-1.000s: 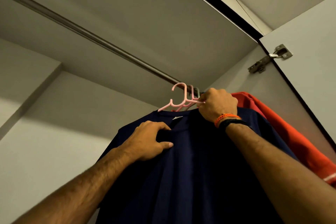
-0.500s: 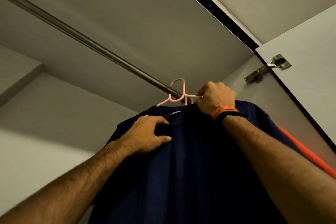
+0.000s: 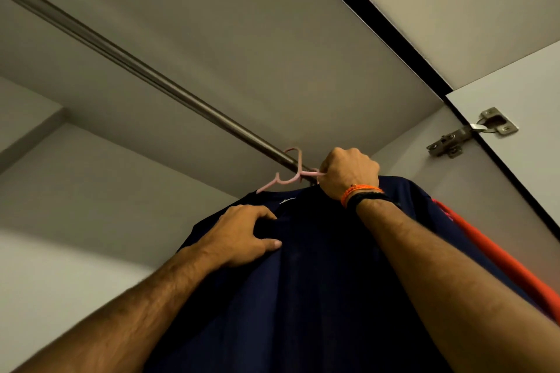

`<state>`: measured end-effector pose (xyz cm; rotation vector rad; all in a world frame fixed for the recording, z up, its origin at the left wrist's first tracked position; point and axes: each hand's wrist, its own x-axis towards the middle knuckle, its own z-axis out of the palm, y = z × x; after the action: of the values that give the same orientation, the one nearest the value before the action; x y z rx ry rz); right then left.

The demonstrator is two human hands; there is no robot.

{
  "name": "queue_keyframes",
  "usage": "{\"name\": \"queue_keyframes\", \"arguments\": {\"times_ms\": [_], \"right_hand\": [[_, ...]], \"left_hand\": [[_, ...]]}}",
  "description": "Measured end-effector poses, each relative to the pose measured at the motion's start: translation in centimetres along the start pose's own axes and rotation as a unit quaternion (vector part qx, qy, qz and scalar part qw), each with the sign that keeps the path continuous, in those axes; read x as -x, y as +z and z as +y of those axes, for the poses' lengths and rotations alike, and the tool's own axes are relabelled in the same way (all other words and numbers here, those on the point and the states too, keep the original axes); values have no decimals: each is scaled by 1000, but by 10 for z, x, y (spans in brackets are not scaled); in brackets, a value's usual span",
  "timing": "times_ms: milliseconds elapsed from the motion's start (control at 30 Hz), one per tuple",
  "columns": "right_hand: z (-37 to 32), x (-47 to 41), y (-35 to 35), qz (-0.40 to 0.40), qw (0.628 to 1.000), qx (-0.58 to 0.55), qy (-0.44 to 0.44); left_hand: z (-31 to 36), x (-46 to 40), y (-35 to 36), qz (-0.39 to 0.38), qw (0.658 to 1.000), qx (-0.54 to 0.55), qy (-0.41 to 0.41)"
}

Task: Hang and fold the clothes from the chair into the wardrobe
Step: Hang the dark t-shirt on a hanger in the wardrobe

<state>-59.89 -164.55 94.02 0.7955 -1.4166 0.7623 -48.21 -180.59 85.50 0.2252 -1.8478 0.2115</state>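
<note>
**Both hands on a navy shirt at the wardrobe rail**

Both hands are raised inside the wardrobe, seen from below. The right hand (image 3: 348,172) is curled into a fist around the pink hanger (image 3: 288,177), gripping it at the top of the shirt's collar, just under the metal rail (image 3: 169,91). The hanger's hook loops over the rail immediately to the left of that fist, and its pale arm slopes down toward the left hand before it disappears into the shirt. Two bands sit on the right wrist, an orange one (image 3: 359,192) nearest the fist and a black one (image 3: 368,200) right behind it.

The left hand (image 3: 242,236) lies lower and to the left of the right one, on the shoulder of the navy shirt (image 3: 303,297). Its fingers are bent over a fold of the cloth and the thumb presses in from below, so it pinches the fabric. The shirt hangs from the hanger and falls down between the two forearms, filling the space below both hands. A small white tag shows at the collar, between the hands.

To the right of the right forearm, an orange-red garment (image 3: 491,263) hangs behind the navy shirt, only its edge visible. Above and to the right of the right hand, a metal hinge (image 3: 466,133) joins the open wardrobe door (image 3: 521,94) to the side wall.
</note>
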Motion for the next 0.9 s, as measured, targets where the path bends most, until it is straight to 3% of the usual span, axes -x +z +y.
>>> {"name": "queue_keyframes", "arguments": {"times_ms": [433, 567, 667, 900], "right_hand": [[8, 20, -5, -17, 998, 55, -24], [9, 23, -4, -12, 996, 74, -47], [11, 27, -3, -12, 995, 68, -66], [25, 24, 7, 17, 993, 88, -75]], "left_hand": [[10, 19, 26, -16, 999, 31, 9], [8, 26, 37, 47, 999, 6, 11], [3, 33, 47, 87, 995, 28, -42], [5, 35, 71, 13, 997, 44, -59]]}}
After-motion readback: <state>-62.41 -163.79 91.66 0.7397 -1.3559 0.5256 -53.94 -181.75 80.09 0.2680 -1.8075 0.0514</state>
